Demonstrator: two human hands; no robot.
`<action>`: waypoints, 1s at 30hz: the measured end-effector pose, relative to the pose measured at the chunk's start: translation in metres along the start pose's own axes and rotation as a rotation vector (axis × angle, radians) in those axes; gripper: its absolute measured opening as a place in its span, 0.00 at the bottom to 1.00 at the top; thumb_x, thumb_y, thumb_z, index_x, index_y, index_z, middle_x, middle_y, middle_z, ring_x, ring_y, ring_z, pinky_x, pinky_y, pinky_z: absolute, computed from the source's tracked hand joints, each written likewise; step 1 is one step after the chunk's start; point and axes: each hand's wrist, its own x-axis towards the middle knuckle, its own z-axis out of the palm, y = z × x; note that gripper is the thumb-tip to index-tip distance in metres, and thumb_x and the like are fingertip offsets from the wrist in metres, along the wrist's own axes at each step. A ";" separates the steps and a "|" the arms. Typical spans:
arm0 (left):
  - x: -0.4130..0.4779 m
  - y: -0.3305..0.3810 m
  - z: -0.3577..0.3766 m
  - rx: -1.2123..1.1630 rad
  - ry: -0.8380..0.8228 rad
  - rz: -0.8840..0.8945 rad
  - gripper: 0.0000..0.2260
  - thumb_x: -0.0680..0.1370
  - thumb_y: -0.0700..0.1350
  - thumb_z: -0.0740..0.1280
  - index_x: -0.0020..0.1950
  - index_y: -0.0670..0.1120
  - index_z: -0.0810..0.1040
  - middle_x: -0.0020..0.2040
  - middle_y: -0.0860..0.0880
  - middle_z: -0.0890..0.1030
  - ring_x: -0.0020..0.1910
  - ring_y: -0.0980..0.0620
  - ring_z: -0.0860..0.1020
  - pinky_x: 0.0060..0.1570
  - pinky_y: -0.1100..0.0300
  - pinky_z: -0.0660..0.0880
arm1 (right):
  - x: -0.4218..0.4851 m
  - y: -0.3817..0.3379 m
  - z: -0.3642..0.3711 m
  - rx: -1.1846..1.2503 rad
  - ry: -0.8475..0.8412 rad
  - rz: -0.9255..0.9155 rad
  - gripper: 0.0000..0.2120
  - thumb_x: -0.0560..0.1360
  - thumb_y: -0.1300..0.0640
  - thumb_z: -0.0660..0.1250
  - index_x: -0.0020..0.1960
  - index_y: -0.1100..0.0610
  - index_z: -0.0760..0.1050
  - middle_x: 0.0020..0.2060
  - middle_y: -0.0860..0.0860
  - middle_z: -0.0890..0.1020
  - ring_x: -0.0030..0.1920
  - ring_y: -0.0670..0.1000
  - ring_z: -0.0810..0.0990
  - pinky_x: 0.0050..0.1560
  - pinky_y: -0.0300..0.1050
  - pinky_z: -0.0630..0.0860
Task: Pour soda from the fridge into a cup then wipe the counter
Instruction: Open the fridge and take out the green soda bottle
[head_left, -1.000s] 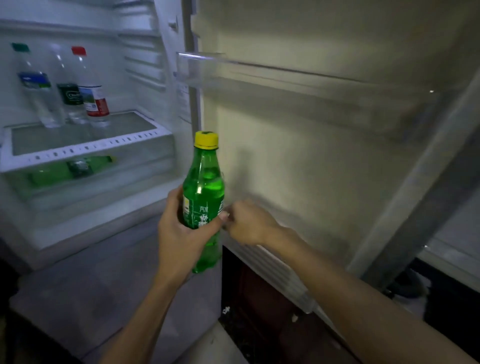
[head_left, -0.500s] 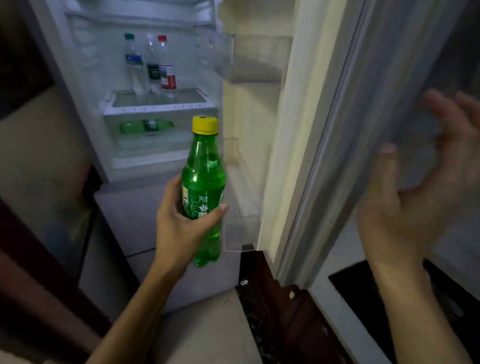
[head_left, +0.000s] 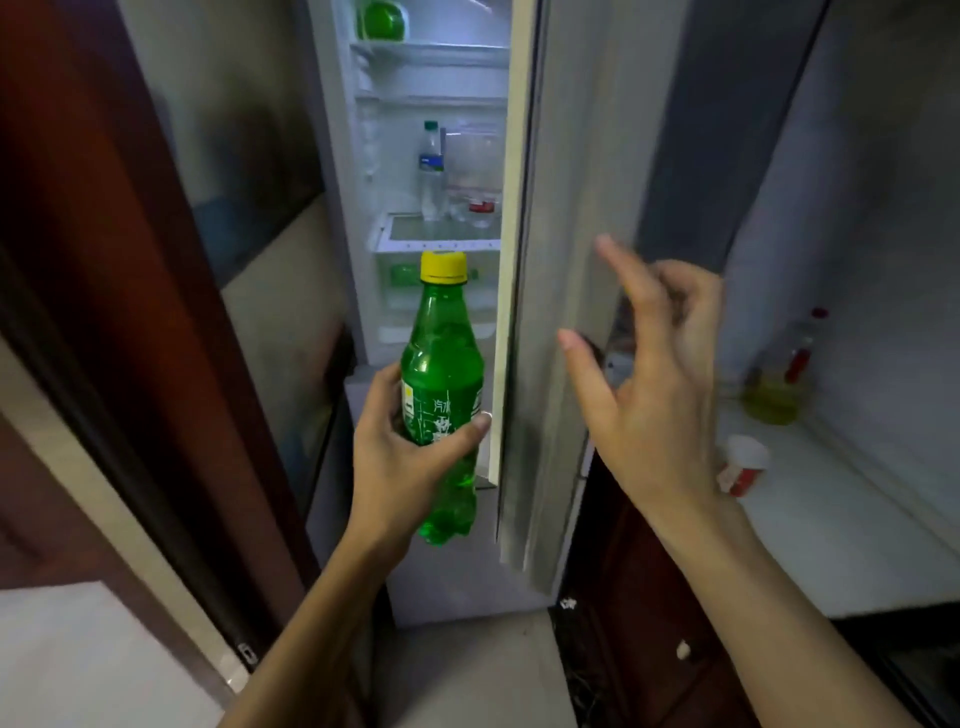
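My left hand (head_left: 400, 457) grips an upright green soda bottle (head_left: 441, 374) with a yellow cap, held in front of the fridge (head_left: 431, 156). The fridge door (head_left: 550, 260) stands nearly closed, leaving a narrow gap that shows shelves with a clear water bottle and another green bottle. My right hand (head_left: 649, 384) hovers just off the door's outer face, thumb and forefinger stretched out, other fingers loosely bent, holding nothing. A white counter (head_left: 831, 530) lies at the right. No cup for pouring is identifiable.
On the counter stand a small white and red container (head_left: 743, 465) and a bottle of yellow oil (head_left: 779, 384) with a red cap. A dark red wooden frame (head_left: 130, 312) rises at the left. Dark cabinet fronts (head_left: 649, 623) sit under the counter.
The fridge door has swung most of the way closed. My right hand has come off the door and drawn back. The view has pulled away from the fridge; the bottle stays in my left hand.
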 end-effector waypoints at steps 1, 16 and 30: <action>0.004 -0.004 -0.009 0.000 0.020 -0.012 0.22 0.67 0.36 0.78 0.57 0.42 0.74 0.46 0.49 0.82 0.42 0.59 0.82 0.41 0.68 0.76 | 0.006 -0.005 0.014 -0.033 -0.019 -0.044 0.27 0.75 0.54 0.71 0.72 0.53 0.69 0.57 0.59 0.68 0.52 0.52 0.72 0.55 0.38 0.73; 0.088 -0.089 -0.104 -0.012 0.122 -0.164 0.24 0.67 0.40 0.80 0.59 0.48 0.74 0.46 0.49 0.82 0.43 0.48 0.83 0.41 0.58 0.80 | 0.099 -0.048 0.248 -0.286 -0.226 -0.308 0.30 0.73 0.41 0.67 0.72 0.49 0.68 0.48 0.57 0.71 0.46 0.57 0.72 0.41 0.54 0.75; 0.158 -0.124 -0.068 0.053 0.188 -0.251 0.25 0.66 0.40 0.80 0.58 0.49 0.74 0.46 0.53 0.83 0.41 0.60 0.82 0.39 0.65 0.79 | 0.134 0.072 0.307 -0.476 -0.461 -0.345 0.37 0.65 0.66 0.66 0.74 0.57 0.64 0.67 0.61 0.68 0.65 0.62 0.69 0.56 0.57 0.71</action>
